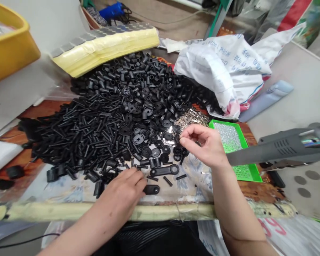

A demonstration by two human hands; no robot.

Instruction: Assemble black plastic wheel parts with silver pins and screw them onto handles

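My left hand [129,185] is closed near the table's front edge, its fingers curled over the end of a black arm-shaped part [152,189]; what lies under the fingers is hidden. A second black arm-shaped part [164,170] with a ring at one end lies just beyond it. My right hand [202,142] is raised in a pinch at the edge of the black round discs [156,152]; a small dark thing at the fingertips is too small to make out. Short black ribbed rods [168,181] lie between the hands.
Behind the hands spreads a heap of black rods [96,124] and tubes [133,67]. Small metal pieces [192,117] lie beside a green tray [240,133]. A grey power tool [282,144] juts in from the right. A white sack [218,64] and a yellow bin [13,46] stand farther back.
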